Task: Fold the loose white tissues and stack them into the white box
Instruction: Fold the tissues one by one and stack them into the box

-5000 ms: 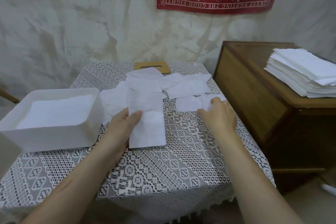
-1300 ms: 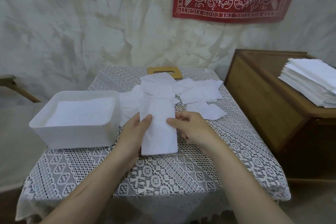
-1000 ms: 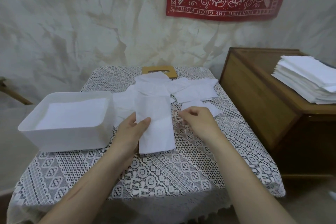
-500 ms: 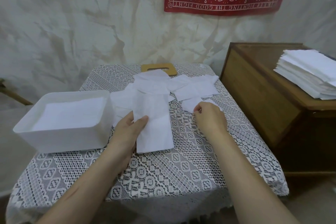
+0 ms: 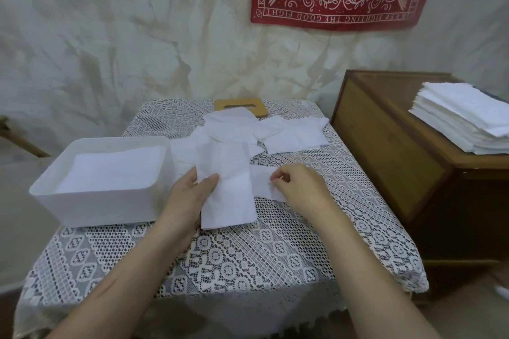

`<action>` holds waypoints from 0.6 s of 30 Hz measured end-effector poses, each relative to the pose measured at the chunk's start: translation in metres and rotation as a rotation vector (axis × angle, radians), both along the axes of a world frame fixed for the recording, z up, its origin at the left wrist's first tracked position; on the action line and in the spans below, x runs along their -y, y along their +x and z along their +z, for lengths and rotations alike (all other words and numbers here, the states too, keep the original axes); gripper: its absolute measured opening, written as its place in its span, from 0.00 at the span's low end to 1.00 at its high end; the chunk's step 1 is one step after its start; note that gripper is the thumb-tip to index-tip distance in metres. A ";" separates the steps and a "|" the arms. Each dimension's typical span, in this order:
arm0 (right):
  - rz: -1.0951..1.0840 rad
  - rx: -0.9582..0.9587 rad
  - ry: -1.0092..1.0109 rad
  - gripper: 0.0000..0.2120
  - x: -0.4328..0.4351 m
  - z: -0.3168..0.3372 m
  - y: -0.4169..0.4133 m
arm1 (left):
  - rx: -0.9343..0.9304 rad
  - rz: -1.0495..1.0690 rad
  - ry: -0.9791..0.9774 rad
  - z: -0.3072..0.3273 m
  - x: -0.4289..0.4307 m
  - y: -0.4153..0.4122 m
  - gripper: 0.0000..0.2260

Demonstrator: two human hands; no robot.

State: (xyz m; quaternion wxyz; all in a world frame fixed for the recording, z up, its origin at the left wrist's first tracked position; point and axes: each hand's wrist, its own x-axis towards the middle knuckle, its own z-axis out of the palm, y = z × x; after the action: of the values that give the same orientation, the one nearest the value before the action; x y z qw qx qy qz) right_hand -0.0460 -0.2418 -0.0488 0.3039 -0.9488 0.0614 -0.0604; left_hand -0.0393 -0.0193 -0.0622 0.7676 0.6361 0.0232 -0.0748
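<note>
The right hand point(image 5: 300, 190) has pinched and dragged a loose tissue point(image 5: 261, 183) beside the folded tissue point(image 5: 231, 195), which the left hand point(image 5: 187, 201) grips; folding follows.

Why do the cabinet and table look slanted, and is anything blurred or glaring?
Head view: the wide-angle lens leans the cabinet and splays the table toward the frame's edges. Head view: light is soft and even, no glare; nothing looks blurred; the tissues in the box wash out, white on white.
</note>
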 end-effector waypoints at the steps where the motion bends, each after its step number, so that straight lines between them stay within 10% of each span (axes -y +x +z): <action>1: -0.019 0.009 -0.044 0.09 0.002 -0.001 0.002 | 0.000 -0.007 0.005 0.000 -0.001 0.000 0.10; 11: -0.004 -0.007 -0.167 0.18 0.003 -0.008 0.036 | 0.002 -0.033 0.021 -0.001 -0.002 0.002 0.10; 18: -0.004 -0.050 -0.146 0.05 0.008 -0.007 0.039 | 0.006 -0.041 0.029 -0.001 -0.002 0.004 0.10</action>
State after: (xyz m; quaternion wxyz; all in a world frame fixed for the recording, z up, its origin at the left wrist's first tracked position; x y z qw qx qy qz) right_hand -0.0072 -0.2500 -0.0560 0.2322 -0.9695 0.0664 -0.0418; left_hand -0.0356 -0.0175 -0.0628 0.7566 0.6479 0.0091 -0.0882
